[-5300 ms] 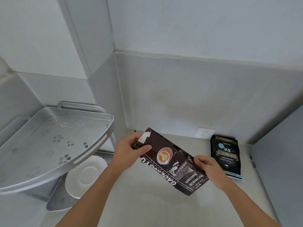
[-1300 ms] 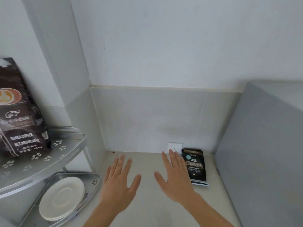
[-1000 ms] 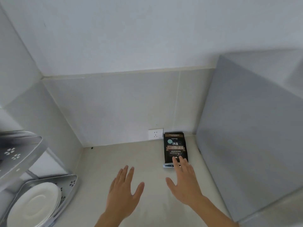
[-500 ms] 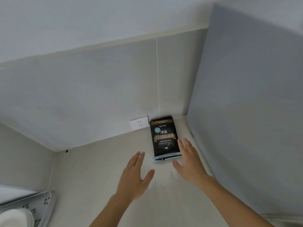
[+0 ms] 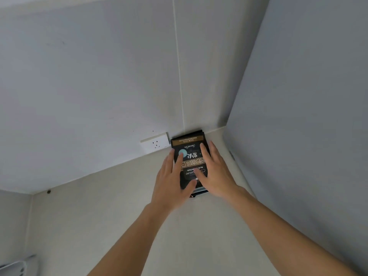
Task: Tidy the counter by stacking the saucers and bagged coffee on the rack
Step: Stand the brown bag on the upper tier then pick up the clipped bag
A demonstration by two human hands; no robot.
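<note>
counter [image 5: 123, 226] back-right corner | coffee bag [image 5: 189, 156] flat | both hands on it

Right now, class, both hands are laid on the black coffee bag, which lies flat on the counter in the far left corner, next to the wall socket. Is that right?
Not quite. The head view shows the black coffee bag in the far right corner, where the grey side panel meets the back wall. The rest stands: the left hand and right hand rest on it, and the wall socket is beside it.
</note>
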